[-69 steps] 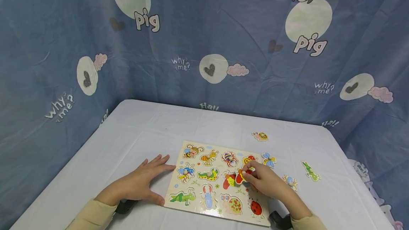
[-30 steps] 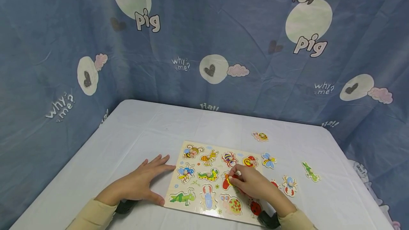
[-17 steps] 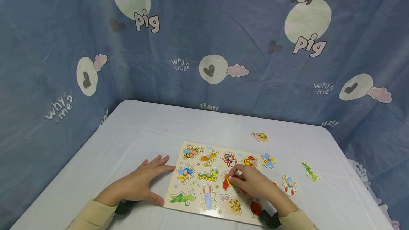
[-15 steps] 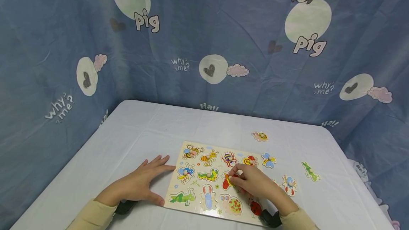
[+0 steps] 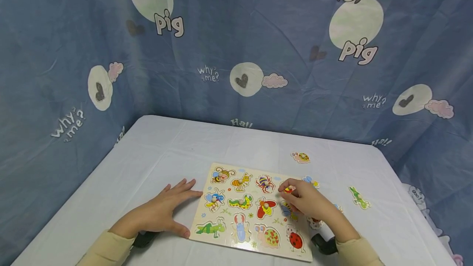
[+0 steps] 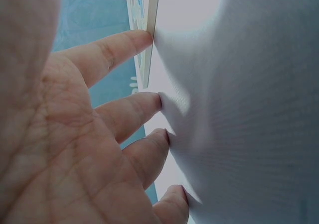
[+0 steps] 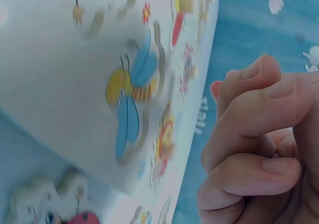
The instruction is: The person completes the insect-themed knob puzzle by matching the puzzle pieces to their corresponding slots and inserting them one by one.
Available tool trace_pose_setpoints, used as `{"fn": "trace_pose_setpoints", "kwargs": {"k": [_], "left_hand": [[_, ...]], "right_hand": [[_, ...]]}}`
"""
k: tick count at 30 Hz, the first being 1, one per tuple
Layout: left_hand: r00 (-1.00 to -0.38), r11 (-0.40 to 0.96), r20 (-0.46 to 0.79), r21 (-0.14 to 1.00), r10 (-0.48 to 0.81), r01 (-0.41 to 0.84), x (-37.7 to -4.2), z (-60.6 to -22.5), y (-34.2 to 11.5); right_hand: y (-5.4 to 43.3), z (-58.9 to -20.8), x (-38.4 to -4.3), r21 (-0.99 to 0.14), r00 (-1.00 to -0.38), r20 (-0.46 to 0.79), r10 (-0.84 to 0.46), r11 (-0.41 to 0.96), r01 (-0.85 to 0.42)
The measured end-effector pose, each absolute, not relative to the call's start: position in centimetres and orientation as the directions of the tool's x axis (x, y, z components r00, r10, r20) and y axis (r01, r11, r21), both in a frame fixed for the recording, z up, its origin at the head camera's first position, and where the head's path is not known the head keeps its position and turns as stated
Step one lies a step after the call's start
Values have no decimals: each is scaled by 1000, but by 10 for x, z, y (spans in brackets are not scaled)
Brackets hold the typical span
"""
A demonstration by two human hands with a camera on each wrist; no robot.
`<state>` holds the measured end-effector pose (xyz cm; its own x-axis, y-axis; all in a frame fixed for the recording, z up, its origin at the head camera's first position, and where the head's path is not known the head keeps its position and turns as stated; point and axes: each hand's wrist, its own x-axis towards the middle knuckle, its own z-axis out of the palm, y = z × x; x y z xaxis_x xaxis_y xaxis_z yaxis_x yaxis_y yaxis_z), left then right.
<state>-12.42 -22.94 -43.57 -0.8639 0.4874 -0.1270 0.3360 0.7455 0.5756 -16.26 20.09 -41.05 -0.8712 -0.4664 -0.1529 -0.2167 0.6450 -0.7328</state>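
A wooden knob puzzle board with insect pictures lies on the white table. My left hand rests spread at its left side; in the left wrist view one fingertip touches the board's edge. A red-winged bug piece with a knob sits in the middle row. My right hand hovers over the board's right side with fingers loosely curled and nothing between them. Beneath it is the recess with a blue-winged bee picture. The right hand partly covers the snail piece in the top row.
Loose pieces lie right of and behind the board: a snail, a green grasshopper, a blue-winged bee and a ladybug. A beetle piece is mostly hidden by the right arm. A blue printed curtain hangs behind the table.
My right hand brought the red-winged bug piece left into its middle-row recess, pressed there, then released it and moved back right and slightly up. The left hand has stayed in place.
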Motion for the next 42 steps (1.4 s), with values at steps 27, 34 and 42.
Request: {"fn": "trace_pose_setpoints", "kwargs": {"k": [27, 34, 42], "left_hand": [[-864, 741, -124, 582, 487, 334, -125, -437, -229], [-866, 742, -125, 583, 484, 331, -125, -436, -230], [-863, 735, -121, 589, 491, 336, -125, -436, -230]], "right_hand": [[253, -412, -183, -706, -946, -169, -276, 704, -79], [267, -407, -187, -695, -957, -163, -238, 717, -60], [276, -412, -190, -689, -955, -184, -232, 723, -44]]}}
